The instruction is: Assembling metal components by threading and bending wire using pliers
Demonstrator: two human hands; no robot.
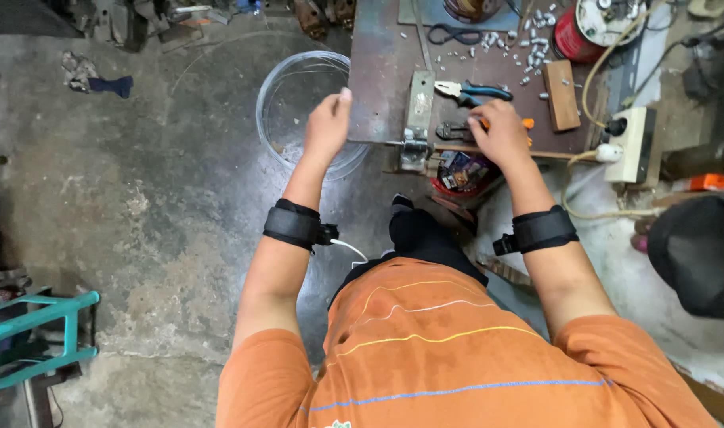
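My left hand [328, 125] is raised at the left edge of a rusty metal worktable [382, 71], fingers curled around thin wire from a clear coil [298, 103] on the floor beside it. My right hand [500, 133] rests at the table's front edge, closed on an orange-handled tool [528, 124] with a dark head [449, 131]. Blue-handled pliers [473, 91] lie just beyond that hand. A small metal bracket or vise [416, 119] sits at the table edge between my hands.
Several small metal parts [520, 47], a wooden block [562, 95], a red can [572, 36] and a white power strip [635, 143] sit on or beside the table. A red bin [465, 174] stands under it. A teal stool [29, 341] is at lower left.
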